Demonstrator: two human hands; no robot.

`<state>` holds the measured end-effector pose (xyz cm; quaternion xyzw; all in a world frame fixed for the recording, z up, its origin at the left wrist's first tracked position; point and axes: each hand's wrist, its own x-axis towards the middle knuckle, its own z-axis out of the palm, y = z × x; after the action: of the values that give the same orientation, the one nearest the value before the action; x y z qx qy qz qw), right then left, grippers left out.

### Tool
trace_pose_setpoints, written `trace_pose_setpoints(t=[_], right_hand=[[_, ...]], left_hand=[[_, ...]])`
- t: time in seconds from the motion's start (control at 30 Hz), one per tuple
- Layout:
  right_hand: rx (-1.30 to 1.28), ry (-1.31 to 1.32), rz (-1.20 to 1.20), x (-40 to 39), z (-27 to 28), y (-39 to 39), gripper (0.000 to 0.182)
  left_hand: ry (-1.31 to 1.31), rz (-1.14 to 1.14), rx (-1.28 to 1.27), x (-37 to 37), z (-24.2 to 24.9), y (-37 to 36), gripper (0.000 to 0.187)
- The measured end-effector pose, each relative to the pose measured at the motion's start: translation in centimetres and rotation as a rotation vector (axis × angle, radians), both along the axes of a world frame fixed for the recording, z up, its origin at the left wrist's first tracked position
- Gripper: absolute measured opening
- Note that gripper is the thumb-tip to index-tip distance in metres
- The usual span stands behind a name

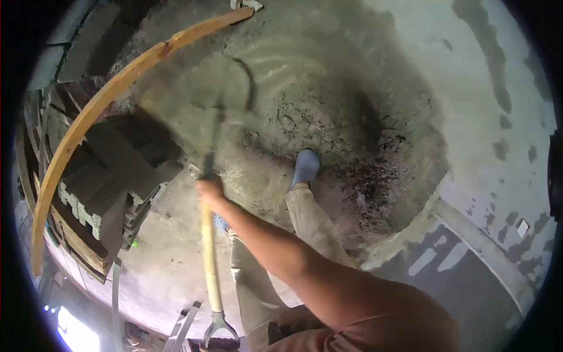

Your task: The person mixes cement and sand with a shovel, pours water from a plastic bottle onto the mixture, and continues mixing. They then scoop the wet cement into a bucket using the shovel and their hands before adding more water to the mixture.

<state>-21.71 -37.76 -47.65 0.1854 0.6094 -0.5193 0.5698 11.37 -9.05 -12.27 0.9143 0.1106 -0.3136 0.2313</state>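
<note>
A long-handled shovel (207, 252) slants down and away in front of me, its pale wooden shaft ending near me in a grey D-shaped grip. Low on the shaft, by the dark socket, my right hand (209, 192) is wrapped around it. My left hand (204, 349) is at the D-grip on the bottom edge; only a sliver shows and most of it is cut off. The shovel's blade (226, 88) is smeared by motion and lies over wet grey mortar (299, 111) spread on the floor.
A curved-looking wooden plank (88, 117) crosses the left side. Behind it are stacked grey blocks (97, 193) and boards. My feet, in blue-grey shoes (306, 166), stand at the mortar's edge. A pale wall (469, 117) with damp patches rises on the right.
</note>
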Motion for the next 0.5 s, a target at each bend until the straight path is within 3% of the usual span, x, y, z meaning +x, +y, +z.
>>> trace_pose_setpoints(t=[0.03, 0.07, 0.17, 0.33, 0.4, 0.5], right_hand=[[-0.016, -0.242, 0.024, 2.2, -2.1, -2.4, 0.028], [-0.119, -0.147, 0.012, 1.9, 0.2, -4.2, 0.022], [0.1, -0.26, 0.09, -0.9, -0.3, -11.1, 0.02], [-0.092, -0.403, -0.146, -14.3, -5.0, -12.4, 0.015], [-0.199, -0.412, -0.241, -20.7, -6.6, -11.9, 0.011], [-0.342, -0.436, -0.328, -31.5, -8.0, -10.8, 0.011]], left_hand=[[-0.025, 0.008, -0.011, -0.5, -0.4, -0.5, 0.054], [-0.04, 0.01, -0.029, -0.9, -0.9, -1.4, 0.053], [-0.064, -0.037, -0.127, -1.7, -3.4, -6.1, 0.053], [0.032, -0.178, -0.327, -6.7, -9.2, -16.3, 0.055], [0.011, -0.216, -0.376, -17.2, -10.4, -20.7, 0.056], [-0.013, -0.433, -0.444, -25.5, -13.0, -24.9, 0.058]])
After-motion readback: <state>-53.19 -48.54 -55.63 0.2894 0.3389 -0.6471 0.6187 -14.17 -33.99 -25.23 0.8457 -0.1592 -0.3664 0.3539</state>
